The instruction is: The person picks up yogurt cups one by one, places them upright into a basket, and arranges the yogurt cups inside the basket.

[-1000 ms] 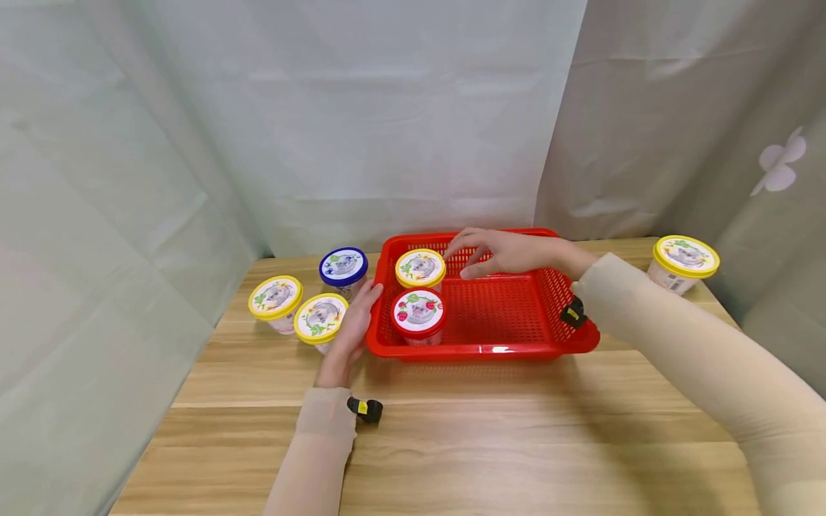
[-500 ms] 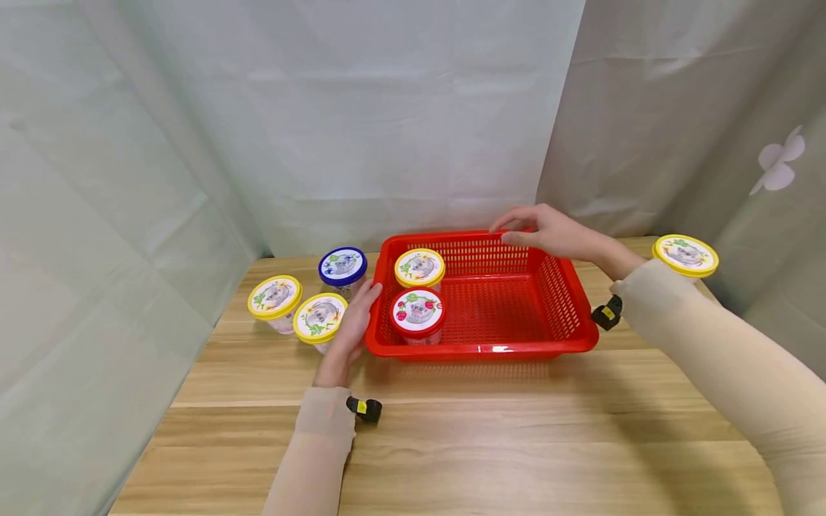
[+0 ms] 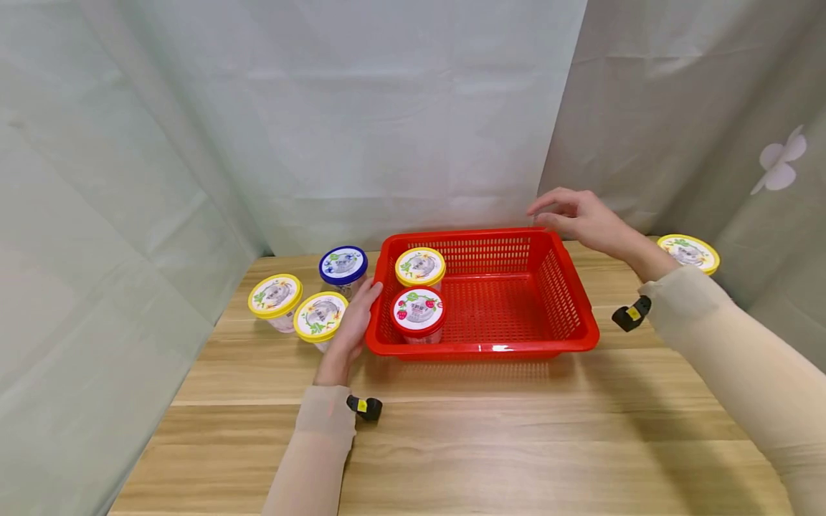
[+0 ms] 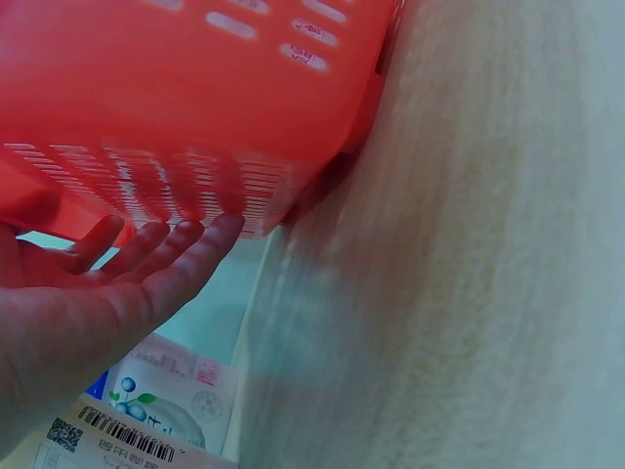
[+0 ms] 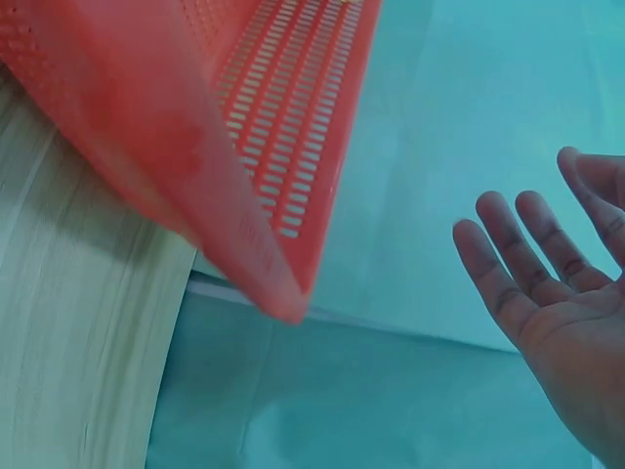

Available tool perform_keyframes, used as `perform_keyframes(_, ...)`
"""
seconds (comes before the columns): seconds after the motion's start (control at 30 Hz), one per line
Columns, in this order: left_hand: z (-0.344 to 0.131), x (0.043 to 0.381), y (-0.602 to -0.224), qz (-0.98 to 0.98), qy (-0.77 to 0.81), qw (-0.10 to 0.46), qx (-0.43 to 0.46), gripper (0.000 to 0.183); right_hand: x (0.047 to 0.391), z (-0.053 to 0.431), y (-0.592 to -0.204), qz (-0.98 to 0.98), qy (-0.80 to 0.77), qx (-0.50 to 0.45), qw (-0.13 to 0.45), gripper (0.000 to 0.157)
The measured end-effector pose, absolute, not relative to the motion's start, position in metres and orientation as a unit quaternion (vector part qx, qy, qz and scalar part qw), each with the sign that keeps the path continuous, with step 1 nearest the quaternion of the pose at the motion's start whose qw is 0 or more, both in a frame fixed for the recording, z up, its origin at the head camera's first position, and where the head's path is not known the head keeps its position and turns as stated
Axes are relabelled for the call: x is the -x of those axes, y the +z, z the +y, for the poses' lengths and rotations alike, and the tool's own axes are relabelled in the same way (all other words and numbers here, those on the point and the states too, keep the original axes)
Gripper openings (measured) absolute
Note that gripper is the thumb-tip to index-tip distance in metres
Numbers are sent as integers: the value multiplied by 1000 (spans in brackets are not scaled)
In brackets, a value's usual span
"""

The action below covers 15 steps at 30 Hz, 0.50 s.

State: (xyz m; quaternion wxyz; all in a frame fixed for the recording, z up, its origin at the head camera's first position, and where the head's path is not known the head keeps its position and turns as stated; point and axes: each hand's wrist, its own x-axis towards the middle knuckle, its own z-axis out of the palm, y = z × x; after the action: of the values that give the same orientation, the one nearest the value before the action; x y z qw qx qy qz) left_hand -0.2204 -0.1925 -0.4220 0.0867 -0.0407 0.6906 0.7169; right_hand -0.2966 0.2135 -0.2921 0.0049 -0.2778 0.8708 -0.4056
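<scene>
A red plastic basket point(image 3: 497, 308) with slotted walls stands on the wooden table. In its left end are a yellow-lidded tub point(image 3: 420, 266) and, in front of that, a red-lidded tub point(image 3: 418, 313) with strawberries printed on top. My left hand point(image 3: 351, 319) lies along the basket's left side. In the left wrist view its outstretched fingers point(image 4: 186, 259) rest against the outer wall under the rim. My right hand point(image 3: 584, 218) hovers over the basket's back right corner and holds nothing. The right wrist view shows its fingers point(image 5: 513, 259) spread, apart from the basket.
Left of the basket stand a blue-lidded tub point(image 3: 343, 265) and two yellow-lidded tubs, one outer point(image 3: 275, 296) and one nearer point(image 3: 320, 317). Another yellow-lidded tub point(image 3: 689, 252) is at the far right, partly behind my right arm. A pale curtain point(image 3: 387, 129) hangs behind the table.
My right hand has moved out of the basket, from beside the yellow-lidded tub, rightward and up to the back right corner. The left hand and basket have stayed put.
</scene>
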Motion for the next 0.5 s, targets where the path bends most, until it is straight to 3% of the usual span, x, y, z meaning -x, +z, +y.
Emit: perform_keyframes(0.5,-192,218,-422,696,712,83,41,57,297,238,-302,884,-410,222,-16,34)
